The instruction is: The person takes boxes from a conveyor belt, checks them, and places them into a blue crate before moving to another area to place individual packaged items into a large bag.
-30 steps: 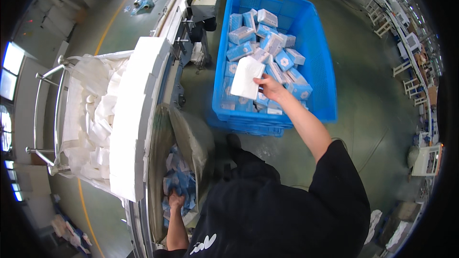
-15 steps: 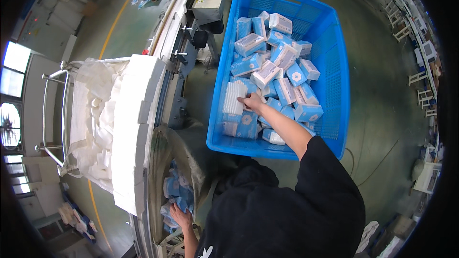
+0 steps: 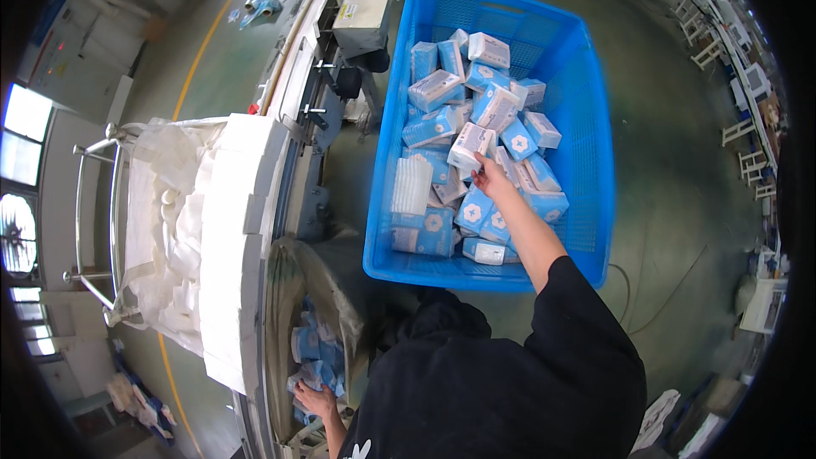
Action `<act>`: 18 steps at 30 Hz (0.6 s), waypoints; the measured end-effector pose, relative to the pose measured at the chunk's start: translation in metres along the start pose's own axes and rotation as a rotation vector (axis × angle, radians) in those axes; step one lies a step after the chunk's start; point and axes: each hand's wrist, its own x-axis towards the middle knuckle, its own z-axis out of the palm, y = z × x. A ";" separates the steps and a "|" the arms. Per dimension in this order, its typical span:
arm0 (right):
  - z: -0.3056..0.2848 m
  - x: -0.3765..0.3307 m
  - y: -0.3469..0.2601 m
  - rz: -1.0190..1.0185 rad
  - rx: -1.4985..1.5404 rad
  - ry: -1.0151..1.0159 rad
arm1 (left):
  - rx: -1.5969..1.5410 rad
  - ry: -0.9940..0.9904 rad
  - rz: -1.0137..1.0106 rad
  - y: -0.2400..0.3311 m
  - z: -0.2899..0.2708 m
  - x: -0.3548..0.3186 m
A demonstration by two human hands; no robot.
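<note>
My right hand [image 3: 487,173] reaches into a large blue plastic crate [image 3: 609,161]. Its thumb and fingers grip the near end of a white-and-blue soft pack [image 3: 472,147] on top of the pile. Beside it, to the left, a stack of folded white pads [image 3: 411,187] rests on the packs. At the lower left my left hand [image 3: 314,399] lies with fingers stretched on crumpled blue-and-white plastic wrappers [image 3: 316,372]. These wrappers sit inside a greenish sack [image 3: 285,297]; its rim partly hides them.
A conveyor machine [image 3: 293,76] runs along the left of the crate. White blocks [image 3: 229,289] line a metal-framed cart [image 3: 89,212] heaped with white material. On the floor beyond lie rolls of blue film [image 3: 261,4]. A cable [image 3: 671,293] crosses the floor at right.
My right hand has left the white pads and moved right and slightly up onto a pack, which it now grips. My left hand has shifted slightly left and down over the wrappers.
</note>
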 end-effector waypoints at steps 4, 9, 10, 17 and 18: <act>-0.046 -0.077 -0.007 -0.026 -0.047 -0.189 | -0.195 0.077 0.275 0.015 -0.009 0.029; -0.036 -0.288 0.003 -0.132 0.119 -0.745 | -0.513 0.060 0.606 0.101 -0.057 0.072; -0.028 -0.324 0.016 -0.121 0.165 -0.885 | -0.610 0.004 0.654 0.117 -0.069 0.076; -0.023 -0.388 0.179 -0.099 0.348 -1.066 | -1.149 -0.655 1.015 0.180 -0.181 0.041; -0.021 -0.397 0.203 -0.128 0.311 -1.050 | -1.177 -0.737 1.162 0.182 -0.194 0.033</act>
